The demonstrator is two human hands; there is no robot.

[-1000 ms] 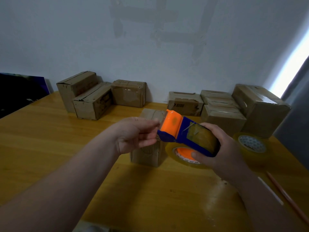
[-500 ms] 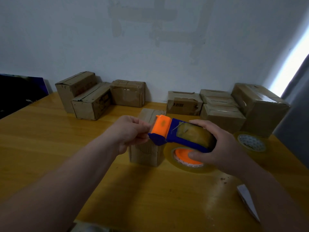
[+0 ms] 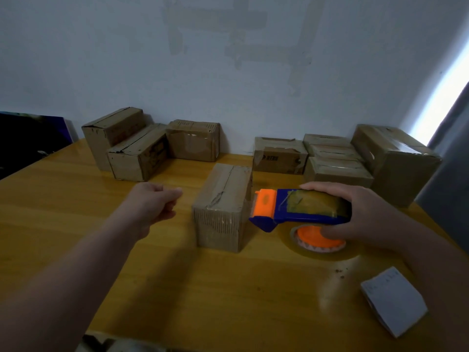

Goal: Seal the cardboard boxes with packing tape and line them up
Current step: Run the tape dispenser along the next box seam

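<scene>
One cardboard box point(image 3: 223, 207) stands midway on the worktop point(image 3: 63, 219), with a seam along its top. Just right of it, the right hand point(image 3: 368, 214) grips a blue-and-orange tape dispenser point(image 3: 299, 209). To its left, the left hand point(image 3: 152, 201) is curled, holding nothing. More boxes point(image 3: 193, 141) sit along the far wall point(image 3: 228, 72).

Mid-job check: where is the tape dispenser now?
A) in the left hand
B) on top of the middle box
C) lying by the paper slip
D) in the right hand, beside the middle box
D: the right hand grips the tape dispenser beside the middle box; the left hand is clear of it.
</scene>
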